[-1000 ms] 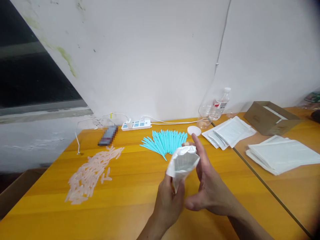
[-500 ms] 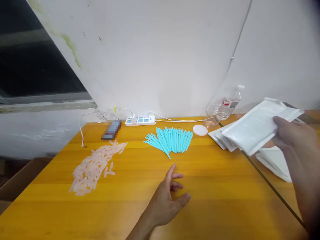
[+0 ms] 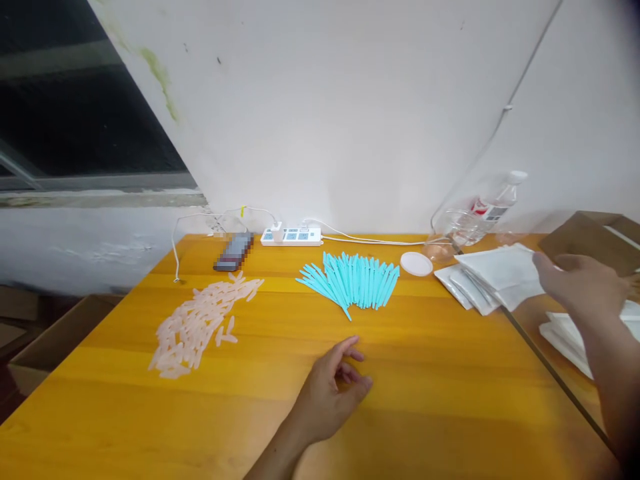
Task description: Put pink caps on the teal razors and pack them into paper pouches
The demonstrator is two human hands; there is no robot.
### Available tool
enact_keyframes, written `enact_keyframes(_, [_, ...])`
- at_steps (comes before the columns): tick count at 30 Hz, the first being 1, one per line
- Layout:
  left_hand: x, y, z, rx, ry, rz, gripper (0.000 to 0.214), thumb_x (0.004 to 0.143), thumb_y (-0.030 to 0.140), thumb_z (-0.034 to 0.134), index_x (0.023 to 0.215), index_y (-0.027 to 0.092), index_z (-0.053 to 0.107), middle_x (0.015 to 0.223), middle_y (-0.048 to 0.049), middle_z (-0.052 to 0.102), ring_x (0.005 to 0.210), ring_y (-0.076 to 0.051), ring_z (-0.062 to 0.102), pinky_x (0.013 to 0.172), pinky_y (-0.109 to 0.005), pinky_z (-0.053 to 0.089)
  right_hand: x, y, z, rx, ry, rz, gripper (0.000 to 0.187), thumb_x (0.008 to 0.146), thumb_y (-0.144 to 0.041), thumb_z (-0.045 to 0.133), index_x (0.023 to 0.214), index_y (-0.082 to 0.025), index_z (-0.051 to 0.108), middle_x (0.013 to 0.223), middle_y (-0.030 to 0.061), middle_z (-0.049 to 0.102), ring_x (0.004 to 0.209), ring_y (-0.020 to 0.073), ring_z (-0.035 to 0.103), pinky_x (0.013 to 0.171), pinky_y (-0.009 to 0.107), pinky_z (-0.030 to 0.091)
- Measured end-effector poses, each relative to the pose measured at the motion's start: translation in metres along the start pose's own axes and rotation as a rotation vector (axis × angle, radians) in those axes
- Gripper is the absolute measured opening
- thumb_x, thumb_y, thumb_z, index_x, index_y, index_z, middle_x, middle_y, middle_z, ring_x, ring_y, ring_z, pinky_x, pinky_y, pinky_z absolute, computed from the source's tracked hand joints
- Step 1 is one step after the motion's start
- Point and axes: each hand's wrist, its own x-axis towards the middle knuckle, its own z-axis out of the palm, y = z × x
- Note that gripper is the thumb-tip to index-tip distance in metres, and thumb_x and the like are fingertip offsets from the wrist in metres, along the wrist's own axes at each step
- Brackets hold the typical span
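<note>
White packets [image 3: 487, 277]: overlapping, far right on the table [image 3: 425, 400].
My right hand [image 3: 585, 283]: at the top packet's [image 3: 513, 270] right edge; whether the fingers grip, I cannot tell.
Pile step: probably placing or lifting that packet; next calls for holding it level.
My left hand [image 3: 330, 387]: near centre, empty, thumb and fingers apart.

Pieces pile [image 3: 200, 327] on table [image 3: 425, 420], left of frame; fanned sticks [image 3: 360, 283] center, power strip [image 3: 295, 236] behind. Packets [image 3: 505, 273] right, right hand [image 3: 585, 287] at their right edge, bottle [image 3: 493, 207] behind. Left hand [image 3: 327, 393] lower center, before sticks.
</note>
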Motion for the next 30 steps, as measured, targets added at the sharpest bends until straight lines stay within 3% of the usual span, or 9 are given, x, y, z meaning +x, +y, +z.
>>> enact_keyframes(1, [0.002,0.002,-0.006,0.045,0.052,0.002,0.046,0.09,0.038,0.066,0.133,0.021,0.059,0.113,-0.0097,0.067,0.081,-0.014,0.063,0.077,-0.029,0.051,-0.018,-0.018,0.001,-0.136,0.06,0.053,0.046,0.085,-0.063,0.058,0.094,-0.022,0.078,0.08,0.0216,0.069,0.093,0.041,0.066,0.078,0.055,0.042])
enact_keyframes(3, [0.004,0.005,-0.02,0.135,0.153,0.005,0.032,0.092,0.042,0.063,0.114,0.019,0.07,0.097,-0.0073,0.07,0.079,-0.015,0.062,0.073,-0.027,0.049,-0.069,-0.062,0.013,-0.159,0.015,-0.001,0.048,0.088,-0.062,0.054,0.097,-0.021,0.077,0.078,0.0159,0.071,0.082,0.0336,0.067,0.073,0.046,0.045])
enact_keyframes(5, [0.001,0.006,-0.036,0.208,0.221,0.009,0.029,0.093,0.044,0.06,0.1,0.018,0.073,0.087,-0.0059,0.071,0.078,-0.016,0.063,0.072,-0.026,0.048,-0.131,-0.111,0.035,-0.021,-0.132,-0.164,0.044,0.086,-0.061,0.059,0.089,-0.02,0.076,0.075,0.0104,0.071,0.069,0.025,0.064,0.065,0.037,0.045])
enact_keyframes(7, [-0.008,0.002,-0.052,0.261,0.262,0.01,0.03,0.094,0.044,0.059,0.094,0.018,0.073,0.087,-0.0055,0.072,0.079,-0.017,0.063,0.072,-0.026,0.048,-0.185,-0.154,0.064,0.091,-0.344,-0.401,0.043,0.092,-0.056,0.054,0.083,-0.019,0.076,0.08,0.0086,0.074,0.07,0.0203,0.066,0.067,0.031,0.046])
enact_keyframes(10, [-0.029,-0.011,-0.078,0.328,0.318,-0.022,0.03,0.093,0.045,0.059,0.092,0.018,0.073,0.086,-0.0048,0.072,0.078,-0.017,0.064,0.071,-0.026,0.048,-0.228,-0.198,0.106,-0.071,-0.495,-0.464,0.037,0.095,-0.049,0.055,0.095,-0.019,0.077,0.096,0.0094,0.076,0.083,0.021,0.069,0.072,0.029,0.046])
enact_keyframes(13, [-0.051,-0.028,-0.105,0.345,0.415,-0.067,0.03,0.091,0.046,0.062,0.094,0.019,0.073,0.087,-0.0047,0.072,0.078,-0.018,0.064,0.071,-0.026,0.049,-0.231,-0.215,0.132,-0.215,-0.562,-0.458,0.032,0.096,-0.042,0.056,0.105,-0.017,0.074,0.105,0.013,0.074,0.094,0.0243,0.069,0.076,0.03,0.047])
enact_keyframes(16, [-0.065,-0.039,-0.127,0.328,0.506,-0.107,0.032,0.089,0.048,0.064,0.097,0.019,0.073,0.092,-0.0056,0.074,0.081,-0.019,0.066,0.072,-0.027,0.05,-0.223,-0.217,0.14,-0.263,-0.613,-0.434,0.028,0.094,-0.035,0.057,0.104,-0.016,0.075,0.104,0.0151,0.075,0.097,0.0273,0.07,0.077,0.031,0.047])
enact_keyframes(26, [-0.062,-0.04,-0.143,0.379,0.469,-0.071,0.033,0.089,0.049,0.062,0.1,0.02,0.073,0.096,-0.0055,0.075,0.087,-0.02,0.068,0.076,-0.029,0.052,-0.222,-0.21,0.144,-0.239,-0.635,-0.4,0.027,0.094,-0.031,0.055,0.098,-0.017,0.078,0.097,0.0142,0.077,0.096,0.0263,0.07,0.079,0.03,0.046])
enact_keyframes(30, [-0.066,-0.037,-0.169,0.516,0.553,-0.016,0.034,0.089,0.05,0.062,0.1,0.02,0.073,0.099,-0.0061,0.074,0.087,-0.02,0.067,0.075,-0.028,0.052,-0.218,-0.212,0.133,-0.201,-0.614,-0.398,0.031,0.097,-0.028,0.048,0.096,-0.017,0.077,0.097,0.014,0.076,0.092,0.0251,0.07,0.077,0.031,0.044])
